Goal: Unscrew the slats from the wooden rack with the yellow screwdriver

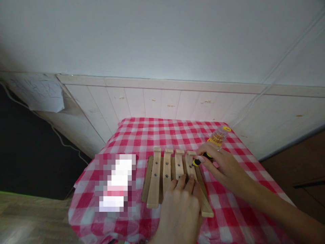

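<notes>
Several pale wooden slats (pixel 153 189), each with a small block at its far end and dark screw heads along it, lie side by side across a brown board (pixel 145 189). My left hand (pixel 181 203) rests over the slats on the right, fingers stretched out and fingertips pressing on the wood. In my right hand (pixel 215 162) is a black and yellow screwdriver (pixel 197 162), its end close to a screw on the rightmost slat (pixel 207 208). Whether it touches the screw is unclear. Just beyond that hand is a clear container with yellow ends (pixel 218 135), its contents blurred.
A red and white checked cloth (pixel 142 132) covers the table. A pixelated bright object (pixel 118 183) lies left of the board. Behind stands a white panelled wall (pixel 152 101); a dark surface (pixel 30 152) is at the left and a brown cabinet (pixel 299 169) at the right.
</notes>
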The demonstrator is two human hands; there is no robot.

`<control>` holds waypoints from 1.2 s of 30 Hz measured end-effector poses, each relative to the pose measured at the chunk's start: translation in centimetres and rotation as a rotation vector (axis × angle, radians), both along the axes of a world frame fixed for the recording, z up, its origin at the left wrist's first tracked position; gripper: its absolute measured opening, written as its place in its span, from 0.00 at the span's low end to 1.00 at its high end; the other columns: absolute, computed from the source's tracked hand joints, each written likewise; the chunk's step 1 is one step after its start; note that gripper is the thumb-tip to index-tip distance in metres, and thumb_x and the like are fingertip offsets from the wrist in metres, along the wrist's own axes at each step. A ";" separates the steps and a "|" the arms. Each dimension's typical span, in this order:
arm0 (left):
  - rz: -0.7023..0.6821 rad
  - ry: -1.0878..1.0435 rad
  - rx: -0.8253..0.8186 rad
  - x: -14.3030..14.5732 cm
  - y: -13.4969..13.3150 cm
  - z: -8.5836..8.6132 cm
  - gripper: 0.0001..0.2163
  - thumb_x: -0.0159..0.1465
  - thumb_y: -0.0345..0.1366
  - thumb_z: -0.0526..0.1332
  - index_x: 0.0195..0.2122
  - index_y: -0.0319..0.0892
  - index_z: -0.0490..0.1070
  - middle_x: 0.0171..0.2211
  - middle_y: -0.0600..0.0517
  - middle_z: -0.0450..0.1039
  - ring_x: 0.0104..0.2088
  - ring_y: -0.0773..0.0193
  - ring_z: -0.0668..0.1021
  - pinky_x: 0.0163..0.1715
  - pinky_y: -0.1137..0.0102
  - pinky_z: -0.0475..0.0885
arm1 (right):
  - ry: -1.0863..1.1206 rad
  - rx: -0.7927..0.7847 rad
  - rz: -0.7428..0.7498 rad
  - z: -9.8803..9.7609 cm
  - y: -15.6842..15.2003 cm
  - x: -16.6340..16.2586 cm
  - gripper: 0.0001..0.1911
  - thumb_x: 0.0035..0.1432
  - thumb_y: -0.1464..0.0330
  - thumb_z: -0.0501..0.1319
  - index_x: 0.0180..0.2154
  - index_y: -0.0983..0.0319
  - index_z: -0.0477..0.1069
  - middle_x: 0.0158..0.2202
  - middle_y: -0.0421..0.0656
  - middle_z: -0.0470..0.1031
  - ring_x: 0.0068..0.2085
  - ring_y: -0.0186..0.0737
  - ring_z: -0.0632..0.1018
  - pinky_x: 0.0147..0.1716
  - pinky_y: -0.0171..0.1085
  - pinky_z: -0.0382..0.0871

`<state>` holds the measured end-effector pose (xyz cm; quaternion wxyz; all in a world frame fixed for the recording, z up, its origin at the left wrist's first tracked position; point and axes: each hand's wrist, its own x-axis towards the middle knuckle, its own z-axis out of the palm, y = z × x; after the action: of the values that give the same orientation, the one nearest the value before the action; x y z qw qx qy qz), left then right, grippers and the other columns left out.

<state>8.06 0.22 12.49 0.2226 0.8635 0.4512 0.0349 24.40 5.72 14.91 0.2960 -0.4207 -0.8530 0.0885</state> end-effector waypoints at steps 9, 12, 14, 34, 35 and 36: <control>0.010 0.014 -0.016 0.0 -0.1 0.2 0.19 0.64 0.29 0.60 0.57 0.35 0.72 0.63 0.47 0.65 0.63 0.48 0.67 0.61 0.56 0.66 | -0.108 0.043 -0.032 1.1 0.7 0.3 0.20 0.71 0.65 0.48 0.56 0.57 0.72 0.35 0.45 0.75 0.34 0.42 0.77 0.33 0.41 0.72; 0.009 0.000 0.003 -0.1 -0.2 0.1 0.21 0.64 0.30 0.60 0.59 0.35 0.71 0.63 0.45 0.66 0.62 0.47 0.68 0.61 0.55 0.66 | -0.096 0.066 -0.018 1.4 1.0 0.5 0.18 0.68 0.67 0.52 0.57 0.59 0.69 0.43 0.48 0.78 0.43 0.46 0.79 0.41 0.45 0.74; 0.010 -0.005 -0.002 -0.1 -0.2 0.0 0.22 0.64 0.30 0.60 0.61 0.33 0.68 0.63 0.44 0.66 0.62 0.48 0.68 0.61 0.54 0.65 | -0.090 0.080 0.002 1.6 1.1 0.6 0.14 0.67 0.68 0.53 0.51 0.60 0.71 0.43 0.49 0.78 0.43 0.46 0.79 0.41 0.44 0.75; 0.077 -0.037 -0.019 0.0 -0.5 0.1 0.22 0.64 0.28 0.58 0.60 0.35 0.69 0.63 0.46 0.66 0.63 0.50 0.67 0.61 0.56 0.65 | 0.176 -0.019 -0.022 -0.8 0.6 -0.2 0.09 0.68 0.70 0.51 0.48 0.57 0.66 0.46 0.49 0.80 0.47 0.45 0.81 0.43 0.44 0.75; 0.087 -0.036 -0.021 0.1 -0.5 0.1 0.22 0.64 0.28 0.58 0.61 0.35 0.69 0.63 0.46 0.66 0.63 0.50 0.67 0.61 0.56 0.65 | 0.169 -0.017 -0.015 -0.8 0.6 -0.2 0.11 0.69 0.71 0.49 0.50 0.57 0.65 0.50 0.50 0.78 0.50 0.46 0.80 0.46 0.46 0.74; 0.097 -0.033 -0.023 0.2 -0.5 0.1 0.23 0.64 0.27 0.59 0.61 0.35 0.68 0.63 0.46 0.66 0.63 0.50 0.67 0.62 0.56 0.64 | 0.162 -0.019 -0.009 -0.9 0.7 -0.1 0.13 0.69 0.71 0.48 0.52 0.57 0.64 0.53 0.51 0.77 0.53 0.46 0.78 0.48 0.48 0.73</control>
<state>8.21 -0.33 12.56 0.2381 0.8373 0.4891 0.0549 24.31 6.37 14.06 0.3605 -0.4189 -0.8234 0.1289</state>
